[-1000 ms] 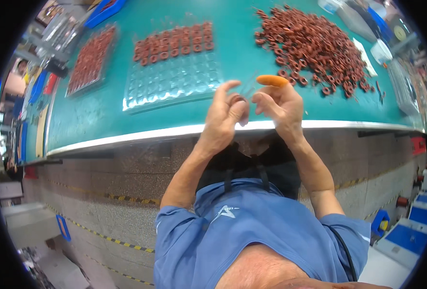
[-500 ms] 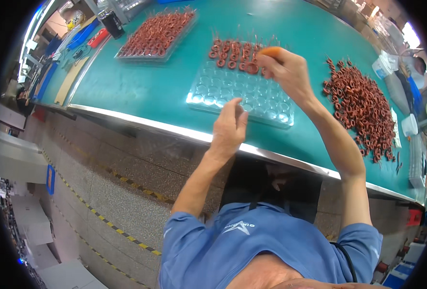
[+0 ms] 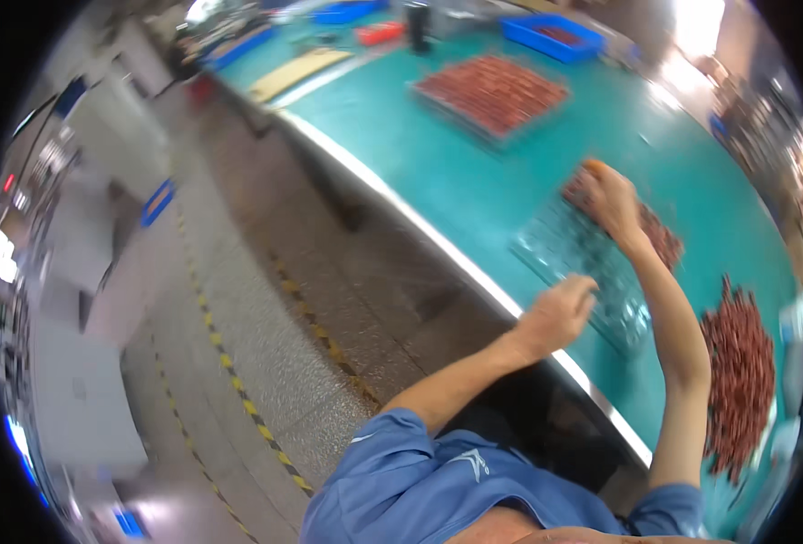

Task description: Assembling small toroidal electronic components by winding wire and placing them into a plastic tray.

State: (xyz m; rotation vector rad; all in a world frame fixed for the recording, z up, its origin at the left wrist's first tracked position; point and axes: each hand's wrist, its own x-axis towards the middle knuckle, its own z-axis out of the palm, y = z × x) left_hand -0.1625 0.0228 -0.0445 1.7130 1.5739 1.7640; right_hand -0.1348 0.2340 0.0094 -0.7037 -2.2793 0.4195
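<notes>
A clear plastic tray [image 3: 546, 238] with round pockets lies on the green table. Reddish-brown wire-wound rings [image 3: 662, 243] fill its far rows, while the near pockets show bare. Over those far rows is my right hand [image 3: 612, 201], fingers bent down and pinched, with something orange at the fingertips. Whatever is between them is hidden by the hand and blur. My left hand [image 3: 557, 317] hovers by the tray's near edge, loosely curled, thumb and fingertips apart and nothing visible in it. A large loose heap of the same rings [image 3: 737, 376] lies to the right.
Farther back stands another tray full of rings [image 3: 492, 91]. Behind it are a blue bin [image 3: 554, 38], a dark cylinder [image 3: 418, 27] and a red box [image 3: 380, 34]. The table's metal edge [image 3: 447, 245] runs in front of me; striped tape [image 3: 229, 363] marks the floor.
My view has swung left, so the table now slants and everything is smeared. Relative to the tray, both hands stay in about the same places, the right over the filled rows.
</notes>
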